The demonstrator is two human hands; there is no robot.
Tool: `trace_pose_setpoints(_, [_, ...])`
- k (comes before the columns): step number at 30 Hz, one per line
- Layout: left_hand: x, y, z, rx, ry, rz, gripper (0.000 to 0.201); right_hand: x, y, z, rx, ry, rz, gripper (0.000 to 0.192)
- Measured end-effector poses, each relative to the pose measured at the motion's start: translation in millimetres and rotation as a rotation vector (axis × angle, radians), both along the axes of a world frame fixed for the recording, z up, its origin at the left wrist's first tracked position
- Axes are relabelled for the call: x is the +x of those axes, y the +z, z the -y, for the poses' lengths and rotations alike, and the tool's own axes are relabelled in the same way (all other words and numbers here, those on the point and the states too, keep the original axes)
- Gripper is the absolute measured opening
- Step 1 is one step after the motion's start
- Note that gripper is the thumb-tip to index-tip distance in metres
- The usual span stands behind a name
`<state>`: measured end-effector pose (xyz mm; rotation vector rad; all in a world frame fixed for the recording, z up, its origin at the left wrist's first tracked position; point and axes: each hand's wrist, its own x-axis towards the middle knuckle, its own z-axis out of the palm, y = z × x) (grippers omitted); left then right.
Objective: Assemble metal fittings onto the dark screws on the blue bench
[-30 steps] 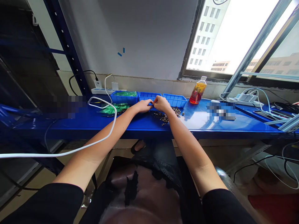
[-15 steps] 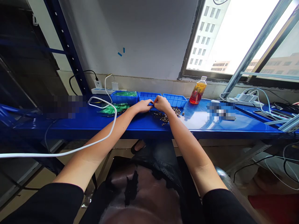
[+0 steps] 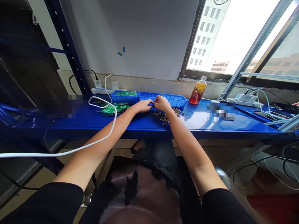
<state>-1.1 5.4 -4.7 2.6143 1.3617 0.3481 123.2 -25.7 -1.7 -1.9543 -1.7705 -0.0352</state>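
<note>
My left hand [image 3: 144,106] and my right hand [image 3: 162,103] meet fingertip to fingertip over the blue table [image 3: 144,124], just in front of the middle blue bin [image 3: 149,95]. Both are closed in a pinch; whatever lies between the fingers is too small to make out. Below my right wrist spreads a pile of small brass-and-dark metal parts [image 3: 177,111]. Beside my left forearm lie green plastic packets [image 3: 114,108]. The left blue bin [image 3: 123,99] holds more green packets, and a right blue bin [image 3: 176,100] stands behind my right hand.
A bottle of red drink [image 3: 197,91] stands right of the bins. A white cable [image 3: 102,139] loops across in front of my left forearm. Power strips [image 3: 245,99] with tangled cords sit at the far right. A wall closes off the back.
</note>
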Motion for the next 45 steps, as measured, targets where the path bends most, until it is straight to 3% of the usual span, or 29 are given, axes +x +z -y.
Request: trace_pose_setpoints(45, [-0.1,0.8,0.7,-0.011,-0.012,-0.005,0.044,1.7,-0.5,-1.5,0.001,-0.016,-0.037,0.012])
